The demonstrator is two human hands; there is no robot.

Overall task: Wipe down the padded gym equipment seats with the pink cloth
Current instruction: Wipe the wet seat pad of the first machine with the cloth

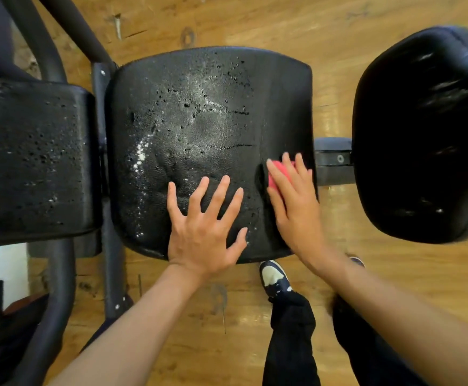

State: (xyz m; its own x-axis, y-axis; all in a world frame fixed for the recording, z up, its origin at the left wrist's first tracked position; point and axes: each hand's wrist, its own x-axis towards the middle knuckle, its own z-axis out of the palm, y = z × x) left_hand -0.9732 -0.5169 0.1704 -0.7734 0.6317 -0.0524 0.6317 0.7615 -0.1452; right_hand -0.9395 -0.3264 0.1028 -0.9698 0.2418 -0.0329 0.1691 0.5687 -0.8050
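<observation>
A black padded seat [199, 107] fills the middle of the view, its worn surface cracked and flecked with white. My left hand [205, 229] lies flat on its near part with fingers spread. My right hand [294, 201] presses the pink cloth [276, 174] onto the seat's right side with straight fingers; only a small patch of the cloth shows between them. A second black pad [32, 162] adjoins on the left, and a third, rounded pad [422, 135] stands to the right.
Dark metal frame tubes [60, 288] run along the left and under the seat, and a bracket [334, 160] links seat and right pad. The floor is wooden [338, 23]. My shoe [274, 277] and dark trouser legs stand just below the seat.
</observation>
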